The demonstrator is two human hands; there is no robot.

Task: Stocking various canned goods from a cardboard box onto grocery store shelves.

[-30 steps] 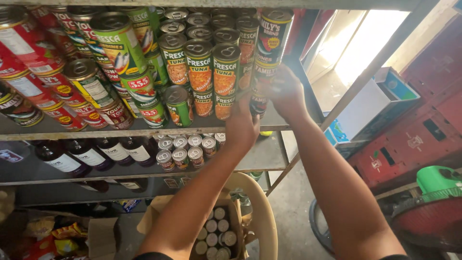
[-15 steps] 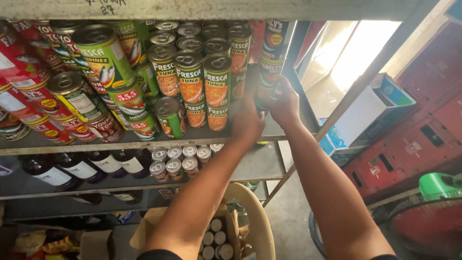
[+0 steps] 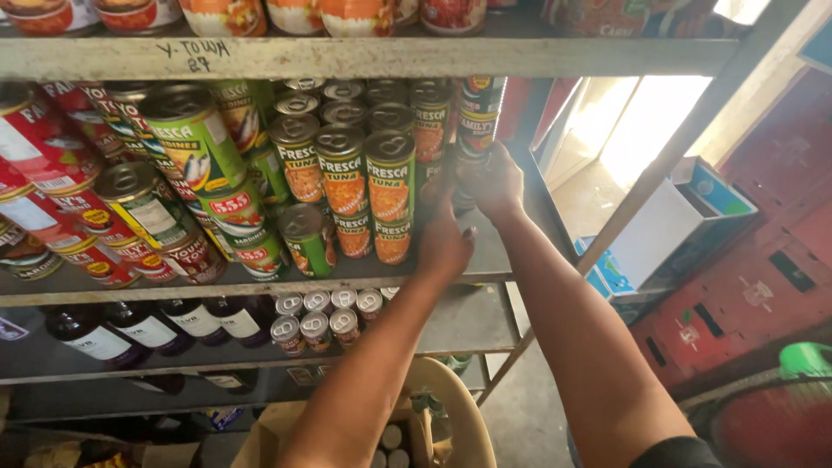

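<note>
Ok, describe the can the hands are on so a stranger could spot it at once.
Start at the metal rack's middle shelf. Go to the right end of the can stacks, where the left hand and right hand meet. The dark can there stands beside green-and-orange cans, the only dark-labelled one.

The cans [image 3: 388,195] on the middle shelf are metal with dull silvery lids and glossy paper labels in green, orange and red. The shelf [image 3: 260,282] itself is matt grey metal, scuffed and dusty along its edge. Lower left, dark glass bottles [image 3: 139,328] shine slightly. At far right, a cardboard box [image 3: 667,230] looks matt and smooth.
</note>
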